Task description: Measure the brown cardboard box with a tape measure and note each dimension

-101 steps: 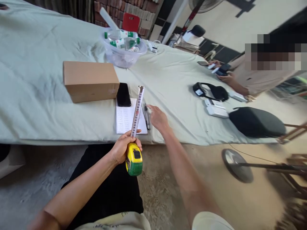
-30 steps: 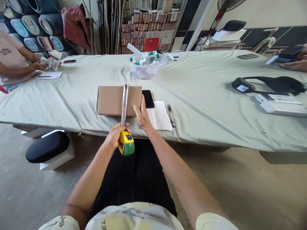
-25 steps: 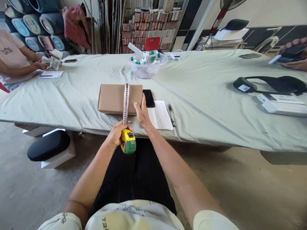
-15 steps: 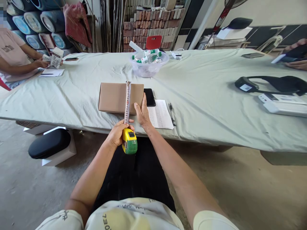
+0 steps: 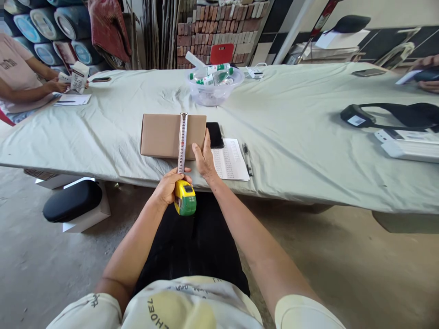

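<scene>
A closed brown cardboard box (image 5: 159, 136) lies on the cloth-covered table near its front edge. My left hand (image 5: 167, 186) is closed around a yellow and green tape measure (image 5: 185, 200), just off the table edge. Its blade (image 5: 182, 146) is drawn out across the top of the box, with the metal end at the far edge. My right hand (image 5: 205, 160) grips the box's right end, thumb on top and fingers along the side. Right of the box are a black phone (image 5: 215, 135), a printed sheet of paper (image 5: 231, 161) and a pen (image 5: 247, 160).
Behind the box stands a clear plastic basin (image 5: 216, 95) with several bottles. A black headset-like strap device (image 5: 360, 116) and a white box (image 5: 408, 145) lie at the right. One person (image 5: 20, 77) sits far left; another person's hand (image 5: 428, 86) shows far right.
The whole scene sits slightly higher in the view. My hands, the tape measure and the box keep the same arrangement.
</scene>
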{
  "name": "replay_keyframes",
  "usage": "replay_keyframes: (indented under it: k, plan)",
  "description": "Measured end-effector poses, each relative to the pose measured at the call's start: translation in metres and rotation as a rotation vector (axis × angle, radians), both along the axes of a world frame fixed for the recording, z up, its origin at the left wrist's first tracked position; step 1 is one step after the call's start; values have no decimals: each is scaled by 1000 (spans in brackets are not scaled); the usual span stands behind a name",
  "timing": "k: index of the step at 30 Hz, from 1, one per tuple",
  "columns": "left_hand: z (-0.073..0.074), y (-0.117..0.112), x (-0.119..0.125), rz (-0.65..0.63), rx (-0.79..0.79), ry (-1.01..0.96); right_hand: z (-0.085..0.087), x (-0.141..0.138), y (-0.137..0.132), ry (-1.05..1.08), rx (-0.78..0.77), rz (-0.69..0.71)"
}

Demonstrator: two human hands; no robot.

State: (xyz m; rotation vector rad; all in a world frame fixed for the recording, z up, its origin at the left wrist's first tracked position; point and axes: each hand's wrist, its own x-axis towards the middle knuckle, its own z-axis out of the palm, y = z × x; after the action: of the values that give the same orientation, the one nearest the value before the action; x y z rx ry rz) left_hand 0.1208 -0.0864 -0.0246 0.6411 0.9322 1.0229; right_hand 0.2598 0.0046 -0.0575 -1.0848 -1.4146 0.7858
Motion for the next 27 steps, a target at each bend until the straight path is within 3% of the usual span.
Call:
replay_keyframes:
  k: [10, 17, 23, 27]
  plan:
    - [3, -5, -6, 31, 68, 7, 4, 2, 6, -31, 19, -14]
    - [12, -3, -42, 25, 142, 149, 10, 20, 35, -38, -70, 56]
    - [33, 2, -95, -292, 180, 544, 0, 58, 38, 68, -133, -40]
    - [56, 25, -130, -551, 167, 847, 9, 74, 27, 19, -132, -38]
